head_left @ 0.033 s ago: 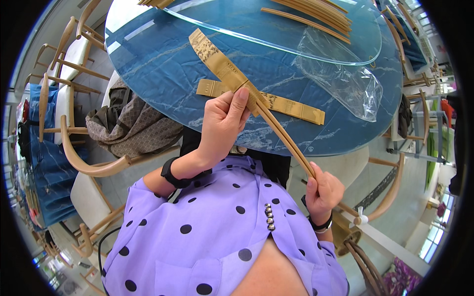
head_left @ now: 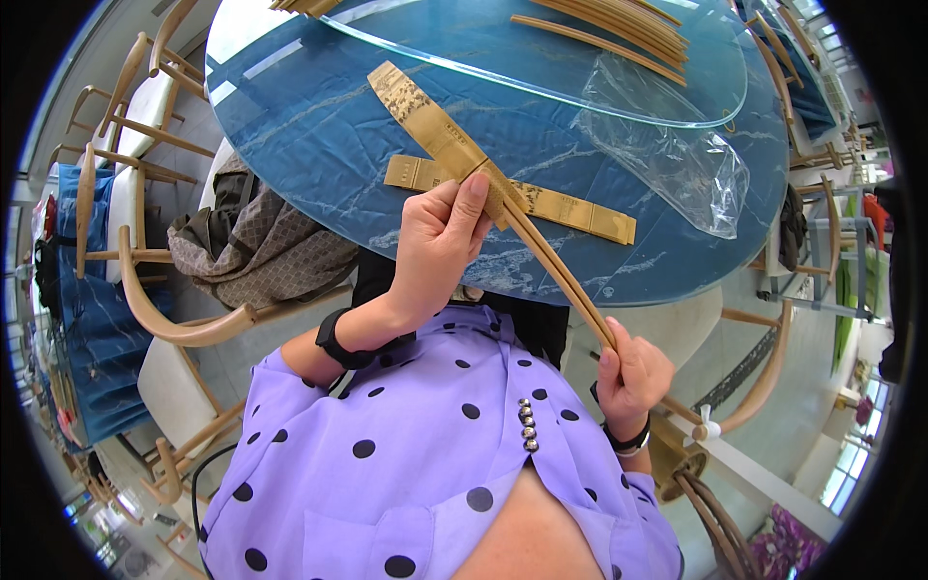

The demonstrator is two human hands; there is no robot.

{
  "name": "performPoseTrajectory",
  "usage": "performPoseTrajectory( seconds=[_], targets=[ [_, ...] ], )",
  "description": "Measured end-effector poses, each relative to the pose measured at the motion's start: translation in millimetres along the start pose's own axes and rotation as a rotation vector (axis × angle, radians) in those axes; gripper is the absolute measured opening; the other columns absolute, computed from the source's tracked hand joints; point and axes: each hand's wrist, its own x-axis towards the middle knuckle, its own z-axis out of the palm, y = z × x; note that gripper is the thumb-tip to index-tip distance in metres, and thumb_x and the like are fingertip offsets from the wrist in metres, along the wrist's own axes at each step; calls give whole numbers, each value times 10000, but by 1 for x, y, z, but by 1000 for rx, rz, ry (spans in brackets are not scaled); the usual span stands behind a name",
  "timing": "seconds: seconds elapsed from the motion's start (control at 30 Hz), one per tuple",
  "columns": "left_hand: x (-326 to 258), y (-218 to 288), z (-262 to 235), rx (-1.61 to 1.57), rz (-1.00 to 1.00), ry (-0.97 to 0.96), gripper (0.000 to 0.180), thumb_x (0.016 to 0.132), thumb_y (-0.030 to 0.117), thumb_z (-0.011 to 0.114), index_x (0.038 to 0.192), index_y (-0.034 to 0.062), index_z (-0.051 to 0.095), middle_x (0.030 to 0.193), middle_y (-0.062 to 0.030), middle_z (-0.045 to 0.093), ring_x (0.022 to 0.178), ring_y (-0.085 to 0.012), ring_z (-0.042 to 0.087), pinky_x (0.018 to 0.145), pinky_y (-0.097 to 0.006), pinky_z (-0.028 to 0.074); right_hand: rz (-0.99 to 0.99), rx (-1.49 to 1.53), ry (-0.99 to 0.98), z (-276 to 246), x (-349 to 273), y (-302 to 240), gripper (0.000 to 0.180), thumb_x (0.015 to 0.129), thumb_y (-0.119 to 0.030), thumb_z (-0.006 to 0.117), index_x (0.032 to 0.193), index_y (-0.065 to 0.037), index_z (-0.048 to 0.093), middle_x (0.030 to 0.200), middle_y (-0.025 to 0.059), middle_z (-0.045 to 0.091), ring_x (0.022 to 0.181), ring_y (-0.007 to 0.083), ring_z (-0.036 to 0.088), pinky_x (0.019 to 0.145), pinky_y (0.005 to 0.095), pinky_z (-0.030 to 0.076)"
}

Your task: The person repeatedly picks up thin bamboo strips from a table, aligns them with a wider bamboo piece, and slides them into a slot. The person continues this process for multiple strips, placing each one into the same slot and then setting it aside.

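Observation:
My left hand (head_left: 447, 232) pinches a gold patterned paper chopstick sleeve (head_left: 425, 118) near its lower end, thumb on top. A pair of wooden chopsticks (head_left: 556, 269) sticks out of that end and slants down to the right. Around the chopsticks' free ends the fingers of my right hand (head_left: 633, 372) are closed. How far the sticks reach inside the paper is hidden. Below the held sleeve, another gold sleeve (head_left: 575, 214) lies crosswise on the blue table; my left hand and the held sleeve cover its middle.
On the blue table (head_left: 319, 164) lies a crumpled clear plastic bag (head_left: 667, 145) at the right. Several bare chopsticks (head_left: 619, 39) rest on the glass turntable (head_left: 435, 63). At the left, a patterned bag (head_left: 266, 237) sits on a wooden chair (head_left: 184, 329).
The upper end of the held sleeve has dipped very slightly. Both hands keep their places and grips.

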Motion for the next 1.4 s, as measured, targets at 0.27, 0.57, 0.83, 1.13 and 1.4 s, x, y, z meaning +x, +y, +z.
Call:
performPoseTrajectory(
  seconds=[0.27, 0.57, 0.83, 1.13, 1.4],
  targets=[
    [3, 7, -1, -100, -18, 32, 416, 1099, 320, 492, 1013, -22, 712, 545, 75, 390, 465, 0, 231, 434, -217, 187, -12, 9, -3, 1, 1, 2, 257, 943, -143, 704, 1106, 53, 730, 620, 40, 508, 459, 180, 468, 436, 320, 358],
    [-4, -2, 2, -76, -28, 15, 397, 1096, 303, 502, 1037, -28, 713, 575, 72, 449, 476, 3, 242, 440, -222, 179, -9, 12, 5, 3, 1, 1, 246, 937, -131, 705, 1096, 53, 734, 623, 44, 521, 461, 181, 475, 438, 321, 363],
    [1, 3, -4, -178, 6, -52, 343, 1079, 301, 545, 1045, 12, 726, 656, 50, 555, 522, 10, 316, 455, -189, 229, -5, 25, 9, 4, 0, 2, 254, 939, -137, 706, 1098, 60, 729, 624, 46, 526, 462, 185, 476, 441, 321, 367],
    [0, 9, 5, -169, -26, -14, 385, 1106, 289, 473, 1081, -21, 700, 585, 66, 443, 477, 3, 262, 443, -211, 202, 9, 30, 16, 6, 2, 2, 242, 943, -129, 698, 1093, 59, 727, 627, 50, 531, 463, 189, 476, 443, 323, 369],
    [-1, 2, 4, -101, 19, 8, 381, 1103, 288, 482, 1077, -26, 695, 598, 73, 444, 487, 6, 247, 444, -204, 196, 3, 44, 31, 6, 2, 1, 236, 940, -122, 700, 1094, 56, 729, 630, 52, 541, 467, 191, 486, 446, 321, 373]
  ],
)
